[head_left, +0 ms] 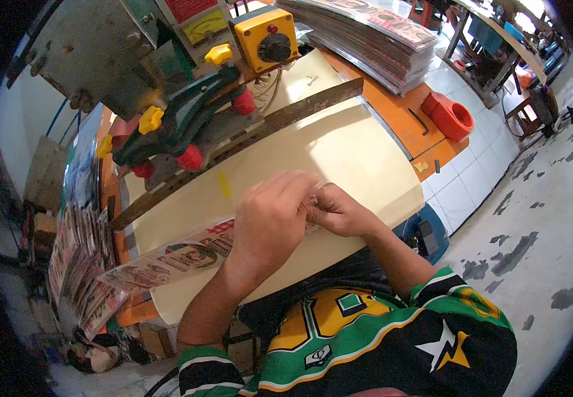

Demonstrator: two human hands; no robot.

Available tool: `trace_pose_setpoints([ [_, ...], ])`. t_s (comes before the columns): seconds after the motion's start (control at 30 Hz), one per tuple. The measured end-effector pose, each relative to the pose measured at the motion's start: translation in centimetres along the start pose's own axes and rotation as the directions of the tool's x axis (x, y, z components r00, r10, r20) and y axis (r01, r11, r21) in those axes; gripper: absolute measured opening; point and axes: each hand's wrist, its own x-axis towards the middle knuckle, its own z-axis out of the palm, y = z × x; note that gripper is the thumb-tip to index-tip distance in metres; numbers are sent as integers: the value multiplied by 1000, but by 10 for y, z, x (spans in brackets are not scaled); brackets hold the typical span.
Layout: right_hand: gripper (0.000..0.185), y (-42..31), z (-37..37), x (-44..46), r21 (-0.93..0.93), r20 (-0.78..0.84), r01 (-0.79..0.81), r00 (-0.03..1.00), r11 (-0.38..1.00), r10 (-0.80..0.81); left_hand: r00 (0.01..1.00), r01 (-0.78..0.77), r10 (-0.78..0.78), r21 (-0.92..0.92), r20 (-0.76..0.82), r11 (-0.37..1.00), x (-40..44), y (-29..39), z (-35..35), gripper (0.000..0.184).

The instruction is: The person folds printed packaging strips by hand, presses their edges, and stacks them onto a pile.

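Note:
A long strip of printed plastic packaging with red lettering and round pictures lies across the cream-covered work surface. Over its right end, my left hand is closed, back of the hand up, hiding part of the strip. My right hand meets it there with thumb and fingers pinched together. A small shiny bit of plastic shows between the fingers of both hands; the exact grip is mostly hidden.
Beyond the hands, a metal bar crosses the table beside a dark green clamp frame with yellow knobs. A yellow switch box, a tall printed stack and a red tape dispenser stand farther back. More printed packaging hangs at left.

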Motion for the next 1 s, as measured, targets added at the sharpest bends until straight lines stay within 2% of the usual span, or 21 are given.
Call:
trace_pose_setpoints([
  [0.13, 31, -3, 6, 0, 32, -28, -2, 1000, 999, 2, 1000, 10, -10, 6, 9, 1000, -2, -2, 0, 15],
  [0.2, 32, -6, 14, -1, 154, -118, -29, 992, 988, 48, 969, -140, 161, 119, -187, 983, -2, 1, 1, 19],
  [0.23, 32, -10, 17, -1, 154, -119, -28, 992, 988, 47, 969, -142, 162, 120, -187, 983, -2, 2, 1, 19],
  [0.3, 32, -22, 21, 1, 221, -119, -38, 991, 975, 65, 923, -163, 226, 214, -311, 963, -4, 5, 1, 18],
  [0.33, 32, -23, 23, 2, 221, -118, -38, 991, 975, 66, 923, -163, 225, 214, -311, 963, -5, 7, 1, 18],
  [0.4, 31, -26, 26, 5, 18, -194, 80, 978, 997, -75, 914, -93, 135, 124, -384, 988, -8, 12, 2, 13],
  [0.43, 31, -32, 28, 7, 18, -192, 81, 978, 997, -76, 913, -92, 134, 125, -386, 988, -8, 14, 1, 13],
  [0.5, 30, -48, 34, 10, 93, -217, -13, 976, 996, 33, 890, -8, 2, -11, -455, 1000, -8, 17, -1, 11],
  [0.53, 30, -47, 37, 11, 93, -217, -12, 976, 996, 32, 890, -9, 3, -10, -455, 1000, -9, 18, 0, 11],
  [0.6, 28, -41, 43, 14, 34, -280, 79, 958, 996, -66, 865, 41, -114, -157, -488, 987, -11, 21, 3, 14],
  [0.73, 27, -33, 44, 13, -79, -279, 154, 945, 985, -170, 856, 76, -149, -166, -496, 983, -17, 26, -2, 18],
  [0.77, 28, -34, 43, 11, -116, -249, 123, 957, 986, -149, 745, 15, -312, -453, -589, 891, -18, 25, -3, 21],
  [0.8, 29, -34, 42, 8, -154, -221, 93, 967, 984, -126, 625, -99, -489, -684, -608, 723, -19, 24, -5, 24],
  [0.83, 29, -35, 42, 5, -153, -223, 94, 967, 984, -127, 626, -99, -488, -683, -608, 724, -19, 23, -10, 24],
  [0.9, 33, -36, 41, 0, -166, -157, 75, 982, 983, -101, 589, -185, -540, -751, -601, 634, -16, 24, -23, 26],
  [0.93, 33, -37, 36, -1, -167, -154, 74, 983, 983, -100, 580, -244, -603, -824, -547, 512, -21, 29, -24, 23],
  [0.97, 35, -40, 31, -2, -135, -118, 89, 987, 987, -105, 580, -239, -608, -826, -543, 510, -30, 27, -26, 23],
  [1.0, 37, -43, 26, -4, -102, -85, 101, 990, 990, -110, 615, -325, -625, -877, -481, 355, -41, 18, -33, 22],
])
